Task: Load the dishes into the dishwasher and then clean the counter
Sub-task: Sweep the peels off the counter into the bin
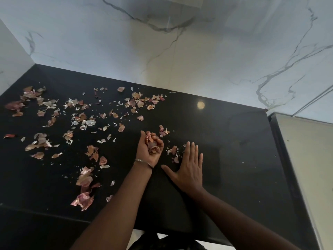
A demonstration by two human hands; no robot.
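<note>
A glossy black counter (234,150) is strewn with dry onion and garlic peels (82,116), mostly over its left half. My left hand (150,150) lies palm up near the counter's middle, fingers curled round a bunch of gathered peels (152,144). A thin metal bangle sits on that wrist. My right hand (189,166) rests flat on the counter just to the right, fingers straight and together, thumb spread. A few small peels (173,152) lie between the two hands, beside the right hand's fingers.
A white marble-patterned wall (180,51) rises behind the counter and on the left. The counter's right edge (281,150) drops to a pale surface. Larger peel pieces (82,199) lie near the front edge on the left. A ceiling light reflects in the counter.
</note>
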